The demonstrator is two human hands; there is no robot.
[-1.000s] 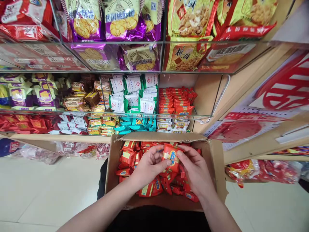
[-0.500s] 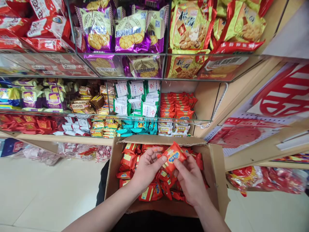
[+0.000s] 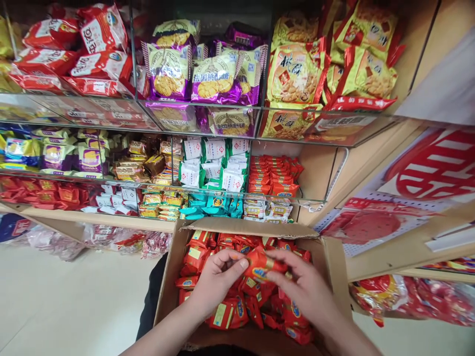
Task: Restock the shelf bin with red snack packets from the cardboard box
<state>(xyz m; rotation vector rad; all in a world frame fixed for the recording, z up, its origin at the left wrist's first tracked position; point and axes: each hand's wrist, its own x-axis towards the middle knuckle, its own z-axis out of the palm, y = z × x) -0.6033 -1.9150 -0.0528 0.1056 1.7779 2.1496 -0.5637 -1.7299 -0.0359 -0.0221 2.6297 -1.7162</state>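
My left hand (image 3: 218, 279) pinches the left end of a red snack packet (image 3: 259, 262) between thumb and fingers. From the other side, my right hand (image 3: 306, 282) grips its right end, with thumb and fingers around it. The packet has a blue oval label and a gold band, and hangs tilted above an open cardboard box (image 3: 337, 269). Many like red packets (image 3: 224, 314) lie loosely piled in the box beneath both hands, partly covered by them.
Glass-fronted shelves rise behind the box, with purple biscuit packs (image 3: 168, 69), yellow biscuit packs (image 3: 297, 74) and green-and-white packets (image 3: 213, 151). Red packets (image 3: 272, 175) are stacked in the right compartment. Plastic-wrapped bags (image 3: 419, 299) sit low at right, near a wooden side panel.
The held packet has been turned and tipped, its label now facing lower. My right hand has shifted its grip on it. The view has tilted up slightly, showing more of the upper shelf.
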